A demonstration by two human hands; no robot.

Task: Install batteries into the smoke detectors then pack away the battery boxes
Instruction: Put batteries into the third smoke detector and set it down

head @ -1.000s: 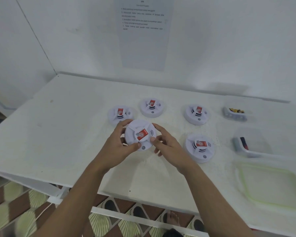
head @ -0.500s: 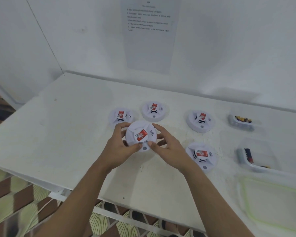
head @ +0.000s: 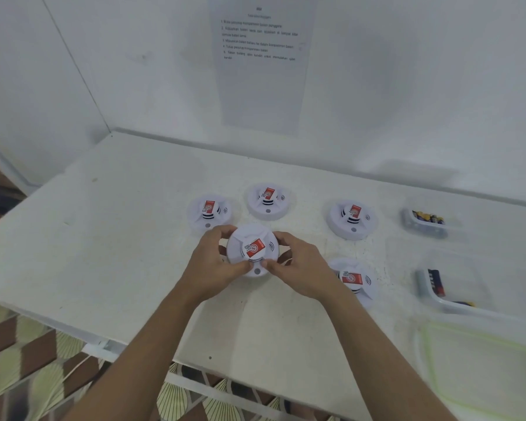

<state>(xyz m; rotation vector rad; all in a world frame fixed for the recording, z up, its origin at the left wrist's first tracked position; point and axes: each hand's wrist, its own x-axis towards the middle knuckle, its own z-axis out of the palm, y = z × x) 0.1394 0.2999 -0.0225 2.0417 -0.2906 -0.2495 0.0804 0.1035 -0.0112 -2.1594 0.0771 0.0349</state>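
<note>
I have both hands on one white smoke detector (head: 252, 249) at the middle of the bench (head: 119, 238), red label up. My left hand (head: 213, 265) grips its left edge and my right hand (head: 301, 268) its right, fingers (head: 281, 237) curled over the far rim, thumbs pressing at the near side. I cannot tell whether it is lifted or rests on the bench. Three other detectors (head: 268, 202) lie just beyond it, and a fourth detector (head: 354, 281) sits near right beside my wrist. Far right, a small battery box (head: 422, 229) holds batteries. Nearer, a clear battery box (head: 422, 284) holds a dark battery, with a green-rimmed lid (head: 480, 372) nearest.
</note>
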